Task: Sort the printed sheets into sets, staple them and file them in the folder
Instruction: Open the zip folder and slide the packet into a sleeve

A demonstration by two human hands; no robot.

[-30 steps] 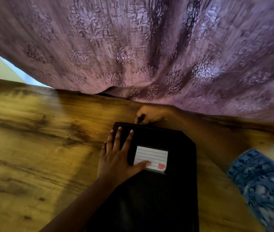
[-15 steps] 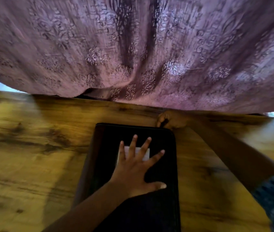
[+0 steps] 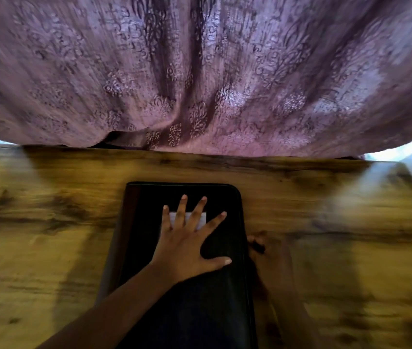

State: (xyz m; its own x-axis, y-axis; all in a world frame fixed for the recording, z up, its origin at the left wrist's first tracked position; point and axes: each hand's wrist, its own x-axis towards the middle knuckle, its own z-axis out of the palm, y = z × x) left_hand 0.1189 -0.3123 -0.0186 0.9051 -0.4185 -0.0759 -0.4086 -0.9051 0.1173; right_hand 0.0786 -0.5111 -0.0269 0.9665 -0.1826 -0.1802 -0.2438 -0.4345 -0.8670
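A black zip folder (image 3: 215, 306) lies closed on the wooden table (image 3: 49, 235), its long side running away from me. My left hand (image 3: 184, 248) rests flat on its cover with the fingers spread, partly covering a white label (image 3: 202, 219). My right hand (image 3: 262, 248) is blurred and sits against the folder's right edge, its fingertips pinched on a small dark zip pull (image 3: 257, 246). No printed sheets or stapler are in view.
A purple patterned curtain (image 3: 200, 71) hangs down to the table's far edge. The table's right corner (image 3: 401, 167) shows at the upper right, with pale floor beyond it.
My right hand has travelled from the folder's far edge around the corner and down its right side. My left hand has shifted onto the label. The view has swung left.
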